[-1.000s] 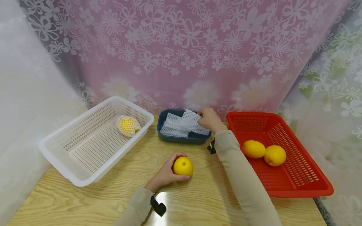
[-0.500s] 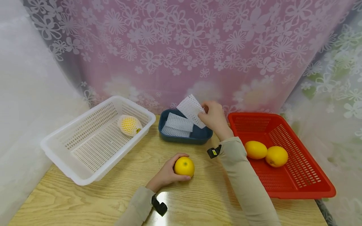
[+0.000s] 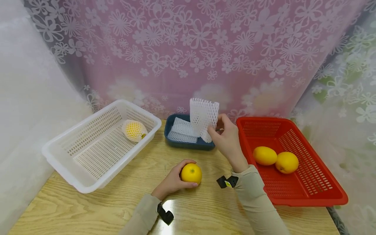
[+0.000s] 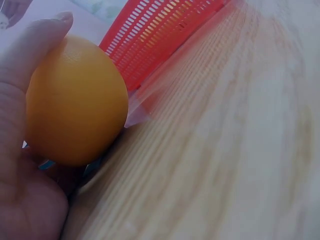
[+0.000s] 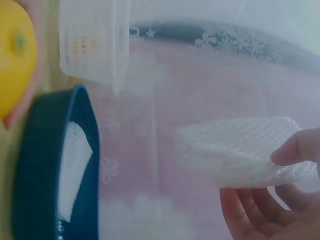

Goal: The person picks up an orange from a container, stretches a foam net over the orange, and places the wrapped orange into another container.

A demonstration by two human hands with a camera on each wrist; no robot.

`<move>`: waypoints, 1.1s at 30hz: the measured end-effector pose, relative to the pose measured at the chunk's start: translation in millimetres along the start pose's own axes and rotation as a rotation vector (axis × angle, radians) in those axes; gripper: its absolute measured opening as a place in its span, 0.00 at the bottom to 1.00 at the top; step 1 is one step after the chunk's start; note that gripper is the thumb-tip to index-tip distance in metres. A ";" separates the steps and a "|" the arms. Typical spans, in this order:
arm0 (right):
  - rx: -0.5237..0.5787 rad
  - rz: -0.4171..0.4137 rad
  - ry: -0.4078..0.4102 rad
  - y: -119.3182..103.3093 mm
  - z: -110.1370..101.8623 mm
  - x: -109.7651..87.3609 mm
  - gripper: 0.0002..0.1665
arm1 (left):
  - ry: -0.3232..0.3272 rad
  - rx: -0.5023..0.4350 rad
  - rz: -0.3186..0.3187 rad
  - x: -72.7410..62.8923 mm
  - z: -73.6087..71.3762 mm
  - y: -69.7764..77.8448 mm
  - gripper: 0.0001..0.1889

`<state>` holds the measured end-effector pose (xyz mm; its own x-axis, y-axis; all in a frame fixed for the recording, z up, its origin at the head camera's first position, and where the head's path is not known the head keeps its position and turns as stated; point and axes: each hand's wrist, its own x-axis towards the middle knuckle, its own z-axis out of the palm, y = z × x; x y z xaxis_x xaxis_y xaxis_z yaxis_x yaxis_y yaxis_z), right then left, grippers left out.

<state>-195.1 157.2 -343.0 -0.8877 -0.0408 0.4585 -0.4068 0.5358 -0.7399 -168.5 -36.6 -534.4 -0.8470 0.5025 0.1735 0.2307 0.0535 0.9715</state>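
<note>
My left hand [image 3: 173, 179] grips a round yellow fruit [image 3: 191, 173], like an orange, on the wooden table, thumb on the near side and fingers on the far side. In the left wrist view the fruit [image 4: 77, 100] fills the space beside the thumb. My right hand [image 3: 227, 138] pinches a white foam net sleeve [image 3: 203, 117] by its side, holding it upright over the dark blue tray [image 3: 188, 145]. The right wrist view has the sleeve [image 5: 240, 150] between thumb and fingers. More white foam net sleeves [image 3: 183, 129] lie in the tray.
At the left a white plastic basket [image 3: 63, 163] holds one yellow fruit [image 3: 134, 130] in a foam net. A red basket [image 3: 311, 199] at the right holds two bare yellow fruits [image 3: 287, 162]. Behind the tray hangs a pink flowered curtain [image 3: 176, 65].
My right hand has lifted the foam net sleeve out of the tray, then drawn it slightly toward me and turned it upright. The left hand and its fruit have stayed in place.
</note>
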 end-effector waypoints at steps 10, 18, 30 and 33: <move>0.139 -0.017 -0.056 14.7 5.9 -58.5 0.14 | 0.002 0.047 0.043 -2.3 2.0 0.6 0.39; 0.122 -0.128 -0.049 25.1 17.0 -84.6 0.17 | 0.002 0.028 0.052 -1.8 0.8 -1.1 0.41; 0.076 -0.263 0.016 6.5 26.3 -100.5 0.18 | -0.004 -0.096 -0.005 -6.9 0.1 7.5 0.39; 0.071 -0.287 0.008 21.3 33.1 -105.1 0.17 | 0.006 -0.156 0.021 -7.4 -1.2 8.6 0.33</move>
<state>-117.6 145.0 -423.2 -0.7327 -0.1752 0.6576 -0.6551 0.4433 -0.6119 -160.8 -40.9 -527.1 -0.8458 0.4969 0.1944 0.1717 -0.0916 0.9809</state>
